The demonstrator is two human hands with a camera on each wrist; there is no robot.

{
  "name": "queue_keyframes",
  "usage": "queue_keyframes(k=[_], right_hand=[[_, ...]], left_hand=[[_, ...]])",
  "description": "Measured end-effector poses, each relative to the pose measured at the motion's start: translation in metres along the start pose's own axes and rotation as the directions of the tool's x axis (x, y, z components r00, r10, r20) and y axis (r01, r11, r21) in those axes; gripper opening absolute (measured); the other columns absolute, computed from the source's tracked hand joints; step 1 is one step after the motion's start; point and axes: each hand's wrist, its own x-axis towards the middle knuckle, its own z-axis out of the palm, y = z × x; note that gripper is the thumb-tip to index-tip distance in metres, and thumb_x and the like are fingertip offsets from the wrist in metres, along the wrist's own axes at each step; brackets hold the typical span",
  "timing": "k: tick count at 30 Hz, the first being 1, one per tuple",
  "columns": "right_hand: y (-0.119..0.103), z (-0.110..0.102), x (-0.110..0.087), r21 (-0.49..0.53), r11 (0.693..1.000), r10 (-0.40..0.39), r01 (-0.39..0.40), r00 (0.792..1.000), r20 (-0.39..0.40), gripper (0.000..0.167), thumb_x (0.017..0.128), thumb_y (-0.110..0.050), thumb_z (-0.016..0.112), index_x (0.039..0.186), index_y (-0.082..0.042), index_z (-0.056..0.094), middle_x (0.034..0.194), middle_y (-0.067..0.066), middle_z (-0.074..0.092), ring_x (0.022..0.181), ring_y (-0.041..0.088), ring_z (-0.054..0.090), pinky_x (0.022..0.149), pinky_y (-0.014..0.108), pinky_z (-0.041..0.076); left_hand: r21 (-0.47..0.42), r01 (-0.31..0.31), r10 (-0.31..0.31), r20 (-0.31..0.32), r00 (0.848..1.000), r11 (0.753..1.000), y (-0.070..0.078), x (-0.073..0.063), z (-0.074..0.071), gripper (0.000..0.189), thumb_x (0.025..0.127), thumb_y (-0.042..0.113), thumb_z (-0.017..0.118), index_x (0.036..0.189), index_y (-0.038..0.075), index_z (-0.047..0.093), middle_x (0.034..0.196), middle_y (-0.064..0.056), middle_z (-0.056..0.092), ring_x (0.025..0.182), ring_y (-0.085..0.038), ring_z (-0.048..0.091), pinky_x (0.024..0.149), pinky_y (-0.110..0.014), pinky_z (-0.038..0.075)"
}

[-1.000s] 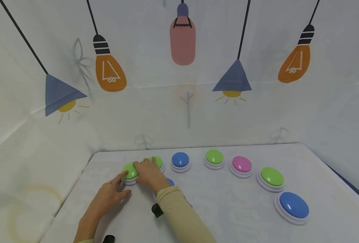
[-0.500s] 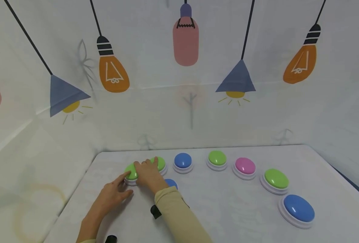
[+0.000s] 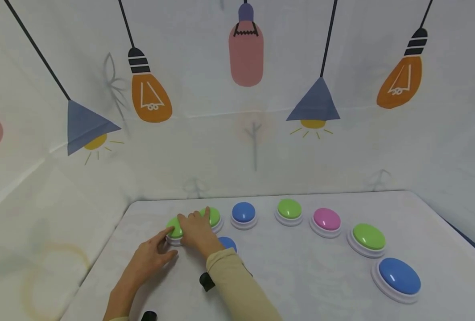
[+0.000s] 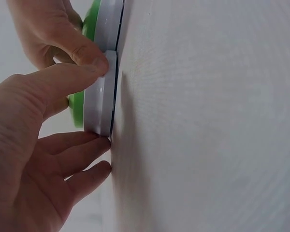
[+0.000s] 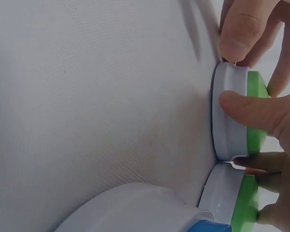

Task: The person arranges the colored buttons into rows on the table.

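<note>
My left hand (image 3: pixel 146 261) and right hand (image 3: pixel 199 232) are both on the leftmost green push button (image 3: pixel 176 231), which has a white base and sits on the white table (image 3: pixel 301 276). In the right wrist view, my right thumb (image 5: pixel 237 107) presses the side of its base while the fingers curl round into the gap beside a second green button (image 5: pixel 244 205). Left fingertips (image 4: pixel 102 141) hold the opposite edge of the base in the left wrist view. The two green buttons stand side by side with their bases close together.
A blue button (image 3: pixel 227 243) is partly hidden behind my right wrist. Rightward runs an arc of another blue button (image 3: pixel 243 212), a green one (image 3: pixel 289 208), a pink one (image 3: pixel 327 219), a green one (image 3: pixel 369 236) and a large-looking blue one (image 3: pixel 399 275). A lamp-printed curtain (image 3: pixel 205 151) backs the table.
The head view has shifted slightly, so everything sits a little further right in it. Both hands keep their hold on the leftmost green button, which stays in place.
</note>
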Motion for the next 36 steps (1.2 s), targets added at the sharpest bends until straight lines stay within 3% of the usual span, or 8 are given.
queue_keyframes(k=[8,12,18,23,26,32,36], right_hand=[[0.003,0.001,-0.001,0.021,1.000,-0.013,0.013,1.000,-0.013,0.065,0.087,-0.045,0.073,0.144,-0.027,0.047,0.132,-0.001,0.062,0.129,0.017,0.052,0.116,0.055,0.027],[0.003,0.001,0.001,0.066,0.998,-0.020,0.021,1.000,-0.025,0.066,0.088,-0.048,0.070,0.146,-0.026,0.046,0.134,-0.001,0.061,0.128,0.016,0.054,0.117,0.053,0.026],[0.006,-0.001,0.002,0.102,0.994,-0.022,0.029,0.998,-0.062,0.069,0.088,-0.047,0.071,0.147,-0.024,0.044,0.131,0.000,0.061,0.125,0.014,0.056,0.117,0.049,0.028],[0.010,-0.005,-0.001,0.133,0.990,-0.028,0.036,0.998,-0.059,0.071,0.087,-0.046,0.073,0.148,-0.024,0.044,0.131,0.001,0.061,0.126,0.013,0.055,0.118,0.044,0.029],[0.012,-0.008,-0.003,0.138,0.989,-0.037,0.047,0.997,-0.072,0.071,0.087,-0.047,0.073,0.147,-0.022,0.045,0.130,0.002,0.061,0.124,0.014,0.056,0.117,0.040,0.031],[0.016,-0.009,-0.004,0.168,0.984,-0.038,0.058,0.992,-0.121,0.072,0.086,-0.048,0.073,0.147,-0.022,0.046,0.128,0.002,0.061,0.119,0.015,0.059,0.113,0.035,0.037],[0.019,-0.010,-0.006,0.234,0.969,-0.042,0.077,0.987,-0.152,0.073,0.086,-0.047,0.073,0.148,-0.023,0.045,0.128,0.003,0.060,0.110,0.016,0.061,0.098,0.029,0.048]], left_hand=[[0.005,0.005,-0.005,-0.013,1.000,1.000,0.002,0.001,-0.001,0.065,0.086,0.020,0.073,0.144,0.004,0.048,0.139,-0.029,0.052,0.131,-0.050,0.045,0.106,-0.063,0.037],[0.018,-0.027,0.028,-0.079,0.996,0.999,0.001,0.000,0.000,0.063,0.086,0.017,0.073,0.143,0.003,0.050,0.137,-0.030,0.054,0.128,-0.050,0.048,0.104,-0.062,0.039],[0.042,-0.126,0.132,-0.197,0.971,0.991,0.001,0.002,0.002,0.064,0.082,0.011,0.077,0.140,0.000,0.051,0.135,-0.030,0.055,0.125,-0.050,0.051,0.102,-0.062,0.041],[0.059,-0.128,0.138,-0.236,0.962,0.990,0.005,0.003,0.003,0.063,0.081,0.010,0.077,0.139,0.002,0.053,0.133,-0.029,0.057,0.122,-0.050,0.054,0.098,-0.062,0.044],[0.080,-0.147,0.164,-0.281,0.946,0.986,0.006,0.004,0.004,0.061,0.079,0.008,0.078,0.136,0.003,0.057,0.129,-0.028,0.060,0.116,-0.049,0.058,0.093,-0.061,0.047],[0.103,-0.227,0.249,-0.379,0.891,0.969,0.004,0.004,0.007,0.061,0.075,0.004,0.081,0.132,0.003,0.060,0.127,-0.030,0.060,0.108,-0.050,0.062,0.086,-0.062,0.051],[0.119,-0.269,0.294,-0.428,0.855,0.956,0.004,0.004,0.006,0.063,0.073,0.003,0.083,0.132,0.003,0.061,0.127,-0.032,0.059,0.093,-0.049,0.067,0.074,-0.060,0.054]])
